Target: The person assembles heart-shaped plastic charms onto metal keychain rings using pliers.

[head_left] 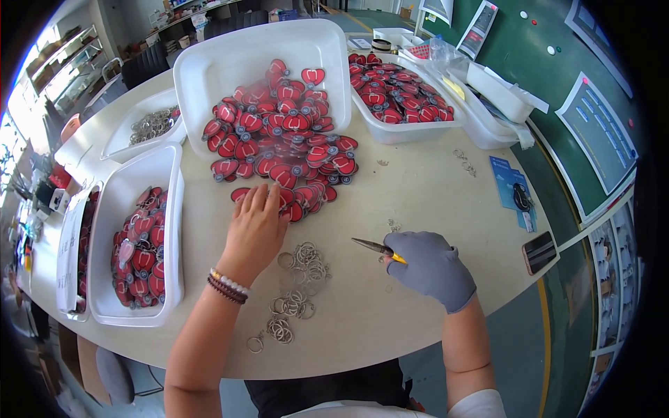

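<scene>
Left hand, bare, fingers spread flat on the near edge of a heap of glossy red heart-shaped pendants. Right hand, grey knit glove, closed around slim yellow-handled metal pliers, long axis pointing left. Loose steel split rings lie between the hands on the beige round table.

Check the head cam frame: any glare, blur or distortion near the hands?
Head view: strong fisheye, the table edge bows and the corners go black. Light is even, shadows soft; windows at far left blow out. The left hand on the red charms, the gloved right hand with pliers and the rings are all sharp.
</scene>
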A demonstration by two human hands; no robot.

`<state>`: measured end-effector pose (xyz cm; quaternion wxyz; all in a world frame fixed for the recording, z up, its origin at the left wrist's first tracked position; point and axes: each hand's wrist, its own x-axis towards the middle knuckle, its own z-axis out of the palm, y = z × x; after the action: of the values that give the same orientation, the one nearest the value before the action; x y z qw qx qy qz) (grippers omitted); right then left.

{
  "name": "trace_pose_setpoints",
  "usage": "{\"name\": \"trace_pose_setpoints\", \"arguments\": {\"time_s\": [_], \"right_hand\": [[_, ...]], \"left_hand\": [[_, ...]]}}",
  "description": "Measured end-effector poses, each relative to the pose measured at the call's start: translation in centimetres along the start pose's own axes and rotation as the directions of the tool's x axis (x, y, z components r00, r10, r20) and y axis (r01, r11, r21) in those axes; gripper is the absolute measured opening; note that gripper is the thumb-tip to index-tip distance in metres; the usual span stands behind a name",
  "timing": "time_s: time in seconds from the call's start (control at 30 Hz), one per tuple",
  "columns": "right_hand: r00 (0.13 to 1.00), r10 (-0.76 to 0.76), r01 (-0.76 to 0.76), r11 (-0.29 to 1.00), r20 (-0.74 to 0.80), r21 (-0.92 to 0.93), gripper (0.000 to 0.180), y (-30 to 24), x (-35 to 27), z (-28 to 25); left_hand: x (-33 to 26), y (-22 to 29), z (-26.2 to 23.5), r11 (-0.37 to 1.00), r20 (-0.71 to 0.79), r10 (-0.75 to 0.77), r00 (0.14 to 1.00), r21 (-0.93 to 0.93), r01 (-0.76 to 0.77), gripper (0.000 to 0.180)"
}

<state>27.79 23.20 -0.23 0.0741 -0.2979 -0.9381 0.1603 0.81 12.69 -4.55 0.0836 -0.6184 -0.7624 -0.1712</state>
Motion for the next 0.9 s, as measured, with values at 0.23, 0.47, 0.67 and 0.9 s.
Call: {"name": "trace_pose_setpoints", "arguments": {"time_s": [0.23,0.47,0.67,0.9], "right_hand": [[0.994,-0.094,0.111,0.910,-0.063,0.399,0.015,-1.0,0.8,-0.8],[0.979,-0.190,0.192,0.758,-0.071,0.624,0.015,-2.1,0.8,-1.1],[0.976,-0.215,0.184,0.734,-0.033,0.653,0.013,-2.6,0.8,-1.2],[0.990,-0.141,0.076,0.652,0.022,0.754,0.016,-3.6,0.6,-1.4]], "left_hand": [[0.2,-0.9,-0.5,0.976,0.019,0.219,0.976,0.019,-0.219,0.043],[-2.1,4.0,-5.0,0.758,0.115,0.022,0.993,-0.650,0.058,0.018],[-5.0,5.2,-4.9,0.373,0.325,0.094,0.941,-0.888,0.269,0.026],[-5.4,5.9,-5.5,0.118,0.517,0.084,0.852,-0.854,0.507,0.014]]}}
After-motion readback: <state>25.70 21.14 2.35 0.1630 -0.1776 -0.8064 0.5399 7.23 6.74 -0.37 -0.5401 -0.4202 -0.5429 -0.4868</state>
